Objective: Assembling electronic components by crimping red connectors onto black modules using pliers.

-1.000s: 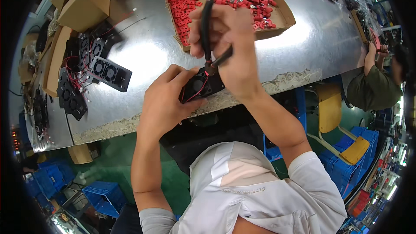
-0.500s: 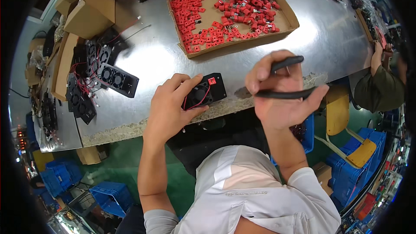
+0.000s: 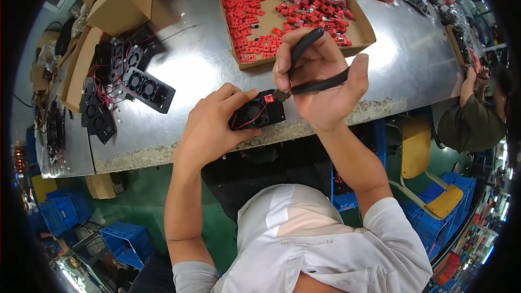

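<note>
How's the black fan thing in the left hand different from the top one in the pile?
The held fan piece has a red block near one end; the piled fan piece shows none. The left hand grips the held fan piece; no hand touches the piled one. The held piece shows one fan, the piled piece two. Both are black.

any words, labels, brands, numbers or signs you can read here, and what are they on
White shirt: a short line of small lettering on it, upside down in this view; not copied out here.
Black two-fan panel on the left of the table: small pale marks, too small to read.
Red piece on the held black fan unit: a small mark, too small to tell whether it is lettering.
</note>
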A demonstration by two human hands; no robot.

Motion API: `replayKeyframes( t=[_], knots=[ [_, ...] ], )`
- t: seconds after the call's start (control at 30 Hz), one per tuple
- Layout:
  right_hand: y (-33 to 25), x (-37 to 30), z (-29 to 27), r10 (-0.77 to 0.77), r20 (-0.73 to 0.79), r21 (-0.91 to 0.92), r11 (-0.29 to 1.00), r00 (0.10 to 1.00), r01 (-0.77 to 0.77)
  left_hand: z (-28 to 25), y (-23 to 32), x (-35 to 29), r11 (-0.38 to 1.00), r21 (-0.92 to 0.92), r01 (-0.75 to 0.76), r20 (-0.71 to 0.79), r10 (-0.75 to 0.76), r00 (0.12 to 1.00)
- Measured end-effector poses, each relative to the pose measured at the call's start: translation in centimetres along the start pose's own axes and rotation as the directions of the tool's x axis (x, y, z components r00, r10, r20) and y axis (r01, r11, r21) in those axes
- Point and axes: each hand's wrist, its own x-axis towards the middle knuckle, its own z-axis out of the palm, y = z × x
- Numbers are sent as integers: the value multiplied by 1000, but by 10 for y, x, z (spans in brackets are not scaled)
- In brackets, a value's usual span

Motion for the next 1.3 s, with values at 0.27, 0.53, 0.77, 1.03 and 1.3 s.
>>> replayKeyframes(
  t=[0.27, 0.53, 0.77, 1.03, 1.3],
  knots=[
    [1, 6, 2, 4, -18, -52, 999, 1000, -4, 2, -2, 0, 1000, -23, 17, 6, -16, 1000],
    [4, 8, 10, 33, -63, -140, 989, 997, -42, 2, 1, -1, 999, -19, 40, 11, -40, 999],
    [13, 4, 18, -5, -199, -143, 989, 980, -24, 7, 13, -7, 996, 61, 61, -58, -58, 997],
    [13, 3, 22, -37, -253, -180, 984, 967, -10, 13, 15, -10, 993, 79, 87, -87, -80, 993],
    [16, 4, 24, -20, -264, -201, 979, 964, -35, 13, 14, -11, 994, 89, 55, -104, -46, 994]
  ],
)
